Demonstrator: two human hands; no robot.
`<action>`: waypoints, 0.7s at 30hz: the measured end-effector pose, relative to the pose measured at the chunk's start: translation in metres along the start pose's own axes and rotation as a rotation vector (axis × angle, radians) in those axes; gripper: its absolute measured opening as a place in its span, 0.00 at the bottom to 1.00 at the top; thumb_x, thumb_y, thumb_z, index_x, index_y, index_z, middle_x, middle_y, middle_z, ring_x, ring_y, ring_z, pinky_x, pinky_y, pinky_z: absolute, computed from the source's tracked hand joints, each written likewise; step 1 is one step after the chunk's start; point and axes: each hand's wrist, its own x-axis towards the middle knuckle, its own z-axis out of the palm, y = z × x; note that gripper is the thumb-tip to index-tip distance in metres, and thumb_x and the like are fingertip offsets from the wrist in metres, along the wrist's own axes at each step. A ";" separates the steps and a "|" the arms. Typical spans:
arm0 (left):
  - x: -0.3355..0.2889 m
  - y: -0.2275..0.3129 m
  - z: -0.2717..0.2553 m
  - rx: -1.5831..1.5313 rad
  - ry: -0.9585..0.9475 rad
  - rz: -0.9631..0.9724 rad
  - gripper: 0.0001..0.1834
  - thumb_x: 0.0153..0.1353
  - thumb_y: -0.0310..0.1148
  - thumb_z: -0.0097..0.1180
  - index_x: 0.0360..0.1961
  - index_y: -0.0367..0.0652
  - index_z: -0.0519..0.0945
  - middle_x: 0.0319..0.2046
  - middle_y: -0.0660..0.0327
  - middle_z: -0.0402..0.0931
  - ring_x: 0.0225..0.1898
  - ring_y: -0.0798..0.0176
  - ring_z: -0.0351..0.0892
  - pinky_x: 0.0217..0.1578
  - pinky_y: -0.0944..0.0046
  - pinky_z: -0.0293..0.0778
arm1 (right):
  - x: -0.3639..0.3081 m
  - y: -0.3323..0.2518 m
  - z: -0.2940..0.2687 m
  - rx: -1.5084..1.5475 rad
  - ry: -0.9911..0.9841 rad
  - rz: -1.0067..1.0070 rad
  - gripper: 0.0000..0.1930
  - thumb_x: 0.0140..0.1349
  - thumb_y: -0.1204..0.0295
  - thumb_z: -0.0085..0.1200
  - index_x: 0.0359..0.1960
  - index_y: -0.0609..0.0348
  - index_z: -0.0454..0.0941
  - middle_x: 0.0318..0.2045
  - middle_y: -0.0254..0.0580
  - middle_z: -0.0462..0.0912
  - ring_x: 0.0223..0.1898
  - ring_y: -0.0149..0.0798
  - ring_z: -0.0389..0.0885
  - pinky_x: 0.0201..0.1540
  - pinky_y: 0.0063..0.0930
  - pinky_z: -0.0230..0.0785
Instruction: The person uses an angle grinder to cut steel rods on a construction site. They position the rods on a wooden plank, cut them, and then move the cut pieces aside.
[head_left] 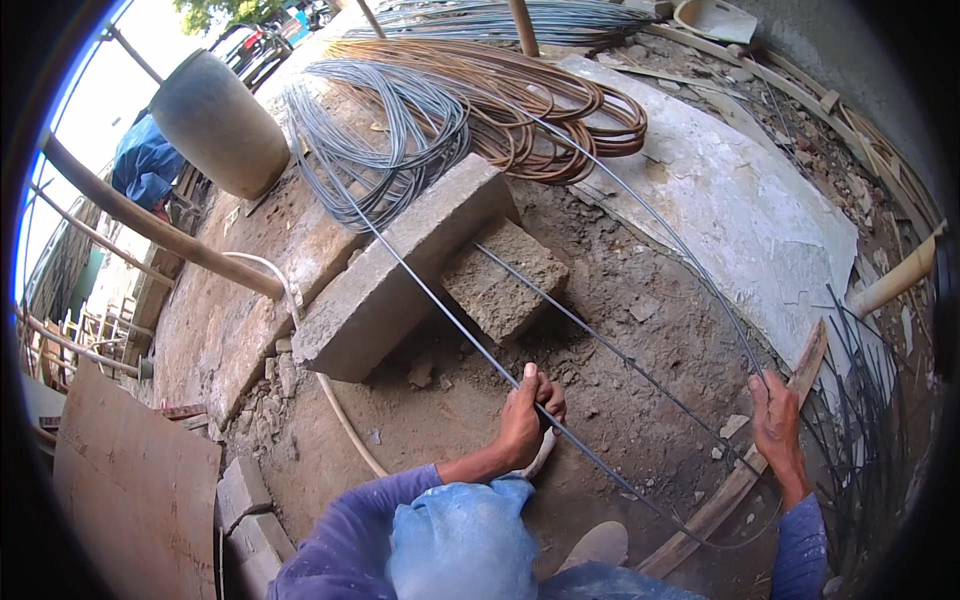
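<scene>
My left hand [525, 420], above my bent knee, is closed round a thin steel rod [447, 310]. That rod slants from the far left, over a long concrete block [410, 270], down to the lower right. There it curves round and appears to rise to my right hand [778, 428]. My right hand is closed on a rod length [680, 245] that runs back toward the coils. Between my hands another thin rod [630, 362] stretches from a rough smaller block [510, 280] to a wooden plank [710, 520].
Grey wire coils [390, 120] and rusty rod coils [560, 110] lie at the back. A barrel [220, 125] stands far left, near a wooden pole [160, 222]. White sheeting [730, 190] covers ground at right. Thin dark rods [865, 430] cluster at the right edge.
</scene>
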 end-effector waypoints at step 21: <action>0.059 0.123 -0.146 -0.235 -0.054 0.120 0.51 0.71 0.82 0.45 0.63 0.39 0.79 0.51 0.54 0.86 0.49 0.54 0.88 0.51 0.50 0.86 | -0.228 0.235 -0.144 -0.661 -0.010 0.332 0.14 0.85 0.66 0.47 0.45 0.66 0.77 0.43 0.64 0.81 0.47 0.71 0.80 0.50 0.58 0.70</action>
